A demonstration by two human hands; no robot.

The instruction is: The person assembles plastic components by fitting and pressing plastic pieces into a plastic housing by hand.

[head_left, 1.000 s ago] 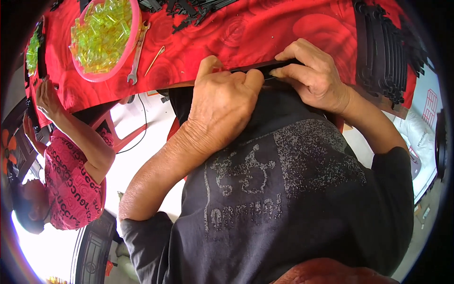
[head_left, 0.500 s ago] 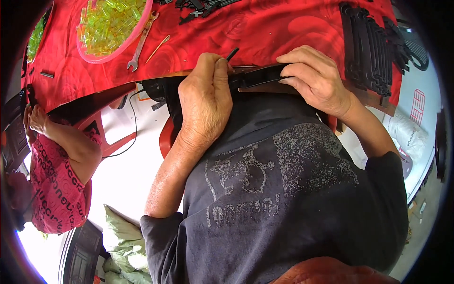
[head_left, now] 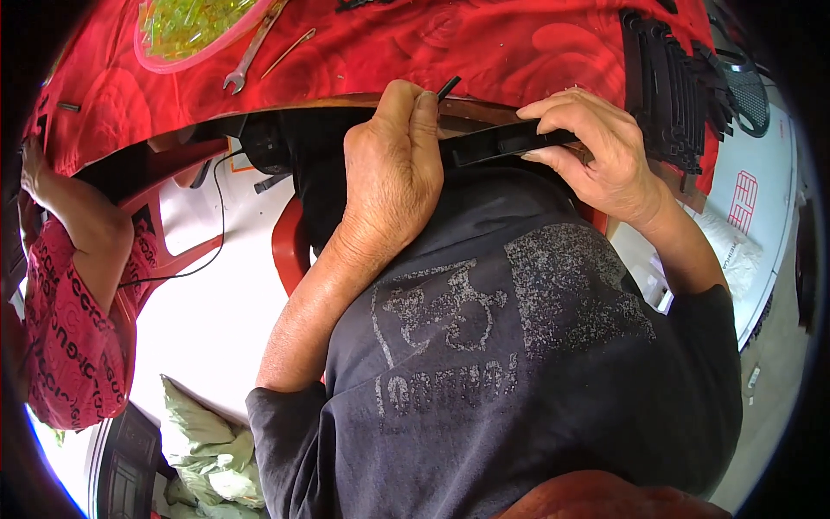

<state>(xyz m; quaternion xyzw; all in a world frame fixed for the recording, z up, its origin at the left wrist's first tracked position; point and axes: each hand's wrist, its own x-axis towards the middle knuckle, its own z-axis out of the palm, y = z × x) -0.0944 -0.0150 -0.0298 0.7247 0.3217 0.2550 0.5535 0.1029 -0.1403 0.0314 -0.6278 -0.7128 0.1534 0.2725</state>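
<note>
A long, narrow black plastic-looking part (head_left: 493, 145) lies across my lap at the table's front edge. My left hand (head_left: 393, 173) is closed in a fist at its left end, thumb on top. From that fist a short black stick (head_left: 449, 87) pokes up to the right; whether it belongs to the long part is hidden by my fingers. My right hand (head_left: 598, 156) pinches the other end of the long part, thumb below and fingers above.
Neatly lined-up black strips (head_left: 670, 95) lie on the table's right side. On the red tablecloth (head_left: 372, 60) are a pink-rimmed bowl (head_left: 160, 67) of yellow-green clear pieces, a wrench (head_left: 245, 65) and a thin stick (head_left: 292, 58). A person in a red patterned garment (head_left: 82, 320) sits at left.
The view has shifted, so the bowl and wrench sit higher and further left. Both hands appear slightly further right, still on the black part. The right fingers have curled more around its end.
</note>
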